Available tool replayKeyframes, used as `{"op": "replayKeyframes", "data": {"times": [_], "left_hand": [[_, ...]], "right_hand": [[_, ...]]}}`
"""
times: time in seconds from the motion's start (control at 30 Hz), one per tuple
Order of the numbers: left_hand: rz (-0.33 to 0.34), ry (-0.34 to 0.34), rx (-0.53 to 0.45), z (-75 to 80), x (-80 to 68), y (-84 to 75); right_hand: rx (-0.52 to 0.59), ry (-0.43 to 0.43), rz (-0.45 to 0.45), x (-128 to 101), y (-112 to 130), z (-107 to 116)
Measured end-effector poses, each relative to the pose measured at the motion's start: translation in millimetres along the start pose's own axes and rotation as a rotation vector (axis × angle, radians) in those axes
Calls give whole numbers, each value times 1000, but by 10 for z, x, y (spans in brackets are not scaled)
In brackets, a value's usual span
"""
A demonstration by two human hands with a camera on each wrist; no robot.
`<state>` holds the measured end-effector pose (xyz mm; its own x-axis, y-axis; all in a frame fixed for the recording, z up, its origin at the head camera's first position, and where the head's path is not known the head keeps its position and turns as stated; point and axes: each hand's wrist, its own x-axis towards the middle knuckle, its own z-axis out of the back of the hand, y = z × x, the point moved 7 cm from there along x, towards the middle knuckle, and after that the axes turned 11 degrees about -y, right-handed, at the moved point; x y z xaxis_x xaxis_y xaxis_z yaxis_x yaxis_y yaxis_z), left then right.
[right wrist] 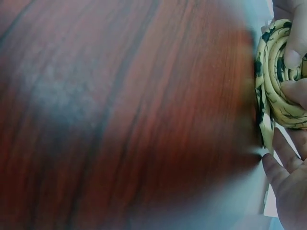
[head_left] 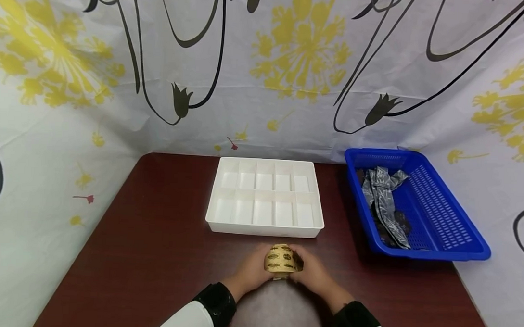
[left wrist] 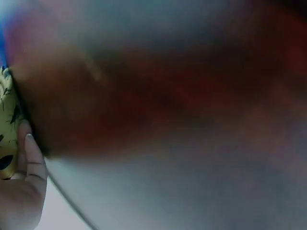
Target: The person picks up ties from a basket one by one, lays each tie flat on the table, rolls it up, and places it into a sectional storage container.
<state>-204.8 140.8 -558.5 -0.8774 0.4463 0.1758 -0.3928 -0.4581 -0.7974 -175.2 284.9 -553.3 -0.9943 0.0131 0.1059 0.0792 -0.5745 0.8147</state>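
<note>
Yellow rolled tie, pinched between both hands' fingers

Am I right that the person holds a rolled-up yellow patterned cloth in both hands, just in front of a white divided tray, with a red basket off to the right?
Not quite: the basket is blue, not red, as the head view shows. The rest holds: the left hand and right hand hold the rolled yellow patterned cloth in front of the white divided tray, and the basket is to the right.
</note>
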Motion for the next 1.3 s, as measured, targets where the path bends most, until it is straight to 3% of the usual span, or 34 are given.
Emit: {"op": "replayKeyframes", "data": {"times": [0.07, 0.17, 0.33, 0.43, 0.5, 0.57, 0.7, 0.77, 0.87, 0.97, 1.1, 1.23, 1.3], "left_hand": [[-34, 11, 56, 15, 14, -50], [-76, 42, 220, 26, 40, -139], [-80, 74, 546, 33, 53, -299], [-76, 75, 613, 39, 49, -364], [-45, 91, 526, 47, 42, -354], [39, 107, 340, 68, 35, -283], [345, 99, -118, 136, 14, -45], [466, 87, -289, 138, 9, 49], [563, 124, -463, 74, 5, 118], [590, 184, -545, 9, 0, 141], [575, 269, -573, -16, -22, 121], [458, 368, -642, -32, -7, -24], [403, 374, -656, -17, 13, -87]], "right_hand": [[17, 23, 2, 0, 9, -13], [32, 65, 18, 2, 39, -41], [-76, 67, 107, 21, 136, -49], [-133, 47, 121, 29, 147, -41], [-133, 50, 111, 29, 123, -40], [-111, 59, 98, 26, 91, -40], [-63, 62, 89, 19, 32, -22], [-39, 64, 100, 15, 26, -13], [2, 104, 114, 2, 28, -48], [47, 155, 129, -14, 54, -99], [122, 207, 184, -29, 161, -153], [68, 234, 279, -23, 360, -169], [20, 231, 331, -10, 450, -161]]}}
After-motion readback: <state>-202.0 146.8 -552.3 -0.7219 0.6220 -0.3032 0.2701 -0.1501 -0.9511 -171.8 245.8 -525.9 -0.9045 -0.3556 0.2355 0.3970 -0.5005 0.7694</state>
